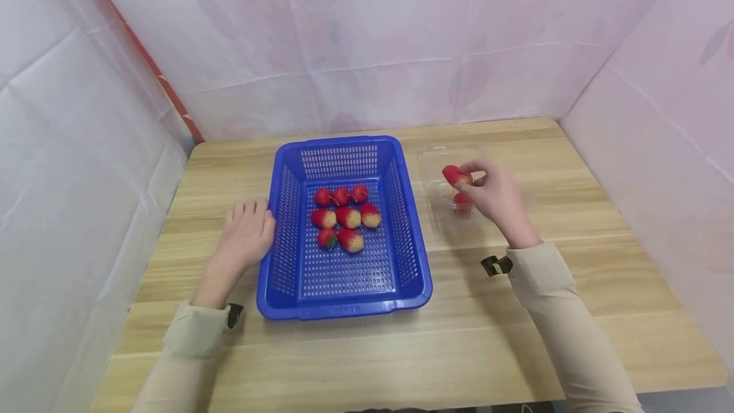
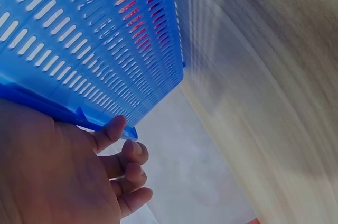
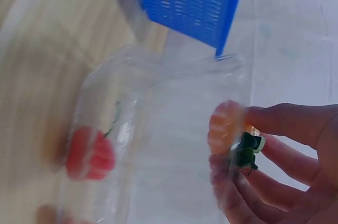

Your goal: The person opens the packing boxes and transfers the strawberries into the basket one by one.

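A blue slotted plastic basket (image 1: 344,308) holds red cherries (image 1: 341,195) and red-and-cream strawberries (image 1: 348,217). Against its left rim rests my left hand (image 1: 245,234); in the left wrist view the fingers (image 2: 130,179) are loosely bent beside the rim, holding nothing. To the right of the basket, my right hand (image 1: 494,199) pinches a strawberry (image 1: 455,175) between thumb and fingers, above a clear plastic box (image 1: 438,209). The right wrist view shows green leaves (image 3: 247,151) on this strawberry, partly seen through the box wall. A red cherry (image 3: 90,154) with a green stem lies inside the box.
Both basket and box stand on a wood-grain table (image 1: 367,362). Pale printed cloth (image 1: 355,50) hangs behind the table and at both sides. A red strip (image 1: 172,91) runs down the back left corner. Dark straps (image 1: 496,265) sit at the wrists.
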Demonstrator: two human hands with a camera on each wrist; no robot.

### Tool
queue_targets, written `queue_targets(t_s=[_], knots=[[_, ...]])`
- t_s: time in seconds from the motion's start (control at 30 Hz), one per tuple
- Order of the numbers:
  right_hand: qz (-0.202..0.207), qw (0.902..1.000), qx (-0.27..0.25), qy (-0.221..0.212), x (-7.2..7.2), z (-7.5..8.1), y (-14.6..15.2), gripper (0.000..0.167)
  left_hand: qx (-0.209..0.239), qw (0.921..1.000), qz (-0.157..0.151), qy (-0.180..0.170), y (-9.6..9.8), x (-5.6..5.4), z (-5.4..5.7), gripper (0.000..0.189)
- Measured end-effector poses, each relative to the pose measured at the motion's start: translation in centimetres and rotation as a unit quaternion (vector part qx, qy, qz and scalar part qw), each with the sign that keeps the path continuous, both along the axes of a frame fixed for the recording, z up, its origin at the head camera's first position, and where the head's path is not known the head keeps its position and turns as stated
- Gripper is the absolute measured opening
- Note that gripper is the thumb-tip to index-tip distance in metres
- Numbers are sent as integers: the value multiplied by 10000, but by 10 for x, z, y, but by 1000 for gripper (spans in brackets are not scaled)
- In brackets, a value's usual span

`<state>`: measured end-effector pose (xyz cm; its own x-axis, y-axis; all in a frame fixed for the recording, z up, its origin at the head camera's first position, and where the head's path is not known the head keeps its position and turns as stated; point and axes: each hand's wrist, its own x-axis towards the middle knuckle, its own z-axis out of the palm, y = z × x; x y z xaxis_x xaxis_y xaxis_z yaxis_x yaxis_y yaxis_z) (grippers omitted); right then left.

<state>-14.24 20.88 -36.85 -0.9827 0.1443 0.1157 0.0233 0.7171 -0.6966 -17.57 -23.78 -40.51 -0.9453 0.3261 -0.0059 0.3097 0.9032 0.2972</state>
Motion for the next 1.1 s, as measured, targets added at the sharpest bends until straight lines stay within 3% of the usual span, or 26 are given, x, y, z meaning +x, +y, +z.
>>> queue_targets(t_s=[0.37,0.57,0.83,1.1], knots=[[236,9980,-585,90,-8,28,-33,28,-91,9999,-50,88,2,0,5,34],[433,9981,-364,245,-14,38,-56,26,-103,9998,-75,143,1,0,4,35],[843,9950,-531,10,-17,42,-84,25,-97,9999,-41,126,1,-1,3,36],[1061,9923,-642,-36,-25,32,-100,24,-93,9999,-26,69,1,0,3,36]])
